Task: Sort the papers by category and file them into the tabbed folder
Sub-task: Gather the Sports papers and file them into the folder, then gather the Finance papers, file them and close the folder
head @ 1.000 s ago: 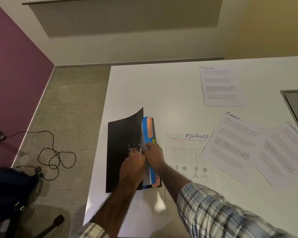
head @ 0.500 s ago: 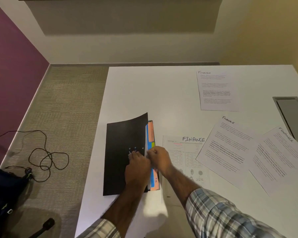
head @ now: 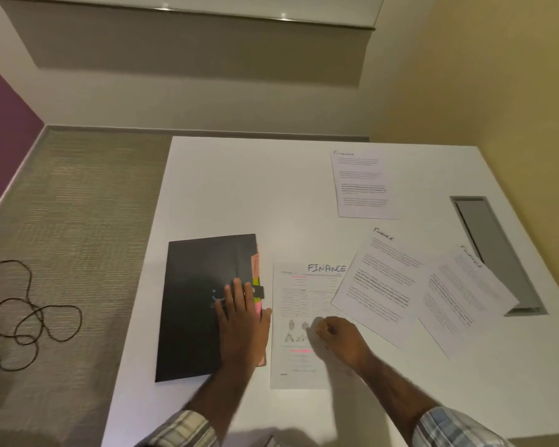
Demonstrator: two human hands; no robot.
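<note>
Your left hand lies flat on the cover of the black card tabbed folder, fingers straight and slightly spread, pressing it down; the folder lies closed near the left edge of the white table, with orange, yellow-green and pink index tabs showing along its right edge. Your right hand rests on the nearest white printed sheet headed FINANCE, just beside the folder, fingers curled; you cannot tell from here whether it pinches the paper or only touches it. By my reading the filing is only partly done: four loose sheets are not yet filed; besides the nearest one there is a tilted text sheet overlapping its upper right corner, another tilted sheet further right whose corner lies over the grey recessed hatch, and a far upright sheet well apart; all read FINANCE, so they likely share one tab; what the folder already holds is hidden.
</note>
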